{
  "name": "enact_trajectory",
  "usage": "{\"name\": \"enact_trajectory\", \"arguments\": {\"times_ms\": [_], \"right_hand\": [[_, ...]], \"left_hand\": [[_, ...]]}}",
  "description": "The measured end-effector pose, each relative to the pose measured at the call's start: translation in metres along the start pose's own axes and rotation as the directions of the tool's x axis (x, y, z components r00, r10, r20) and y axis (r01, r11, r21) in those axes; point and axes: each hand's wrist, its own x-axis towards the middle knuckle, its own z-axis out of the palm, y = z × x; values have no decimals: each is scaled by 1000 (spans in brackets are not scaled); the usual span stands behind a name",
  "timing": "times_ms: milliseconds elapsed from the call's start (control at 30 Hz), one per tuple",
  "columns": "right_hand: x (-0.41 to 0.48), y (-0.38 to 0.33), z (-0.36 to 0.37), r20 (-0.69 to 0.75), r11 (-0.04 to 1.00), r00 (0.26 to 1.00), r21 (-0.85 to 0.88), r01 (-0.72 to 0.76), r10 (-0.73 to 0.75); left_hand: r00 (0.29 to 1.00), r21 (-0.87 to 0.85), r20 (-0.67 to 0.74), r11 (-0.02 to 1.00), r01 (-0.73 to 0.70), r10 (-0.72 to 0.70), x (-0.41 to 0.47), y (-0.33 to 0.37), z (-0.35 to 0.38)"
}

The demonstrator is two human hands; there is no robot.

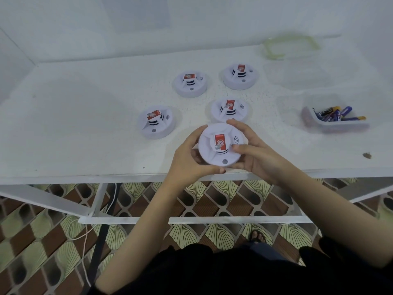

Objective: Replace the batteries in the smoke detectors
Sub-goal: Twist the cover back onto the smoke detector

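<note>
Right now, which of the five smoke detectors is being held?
The smoke detector nearest the front edge, gripped between the left hand and right hand. The other four sit untouched farther back.

Five smoke detectors sit on the tabletop (85,124). The nearest smoke detector (221,145) is at the front edge, held between the left grip (189,158) on its left side and the right grip (253,154) on its right. Just behind it lies a second detector (229,110), and a third detector (157,122) lies to the left of that one. Farther back are a fourth detector (190,84) on the left and a fifth detector (241,76) on the right. Well to the right stands a container (340,126) with batteries (336,116) in it. Behind the container, near the back edge, lies a loop (291,46).
</note>
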Motion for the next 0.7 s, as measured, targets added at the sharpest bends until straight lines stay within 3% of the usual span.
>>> {"name": "enact_trajectory", "arguments": {"times_ms": [200, 700], "right_hand": [[0, 7, 2, 1, 951, 997, -300, 79, -82], [-2, 4, 5, -20, 945, 996, -318, 74, -84]], "left_hand": [[1000, -11, 23, 1000, 11, -11, -1, 0, -3], [998, -84, 58, 996, 16, -11, 0, 1, -6]]}}
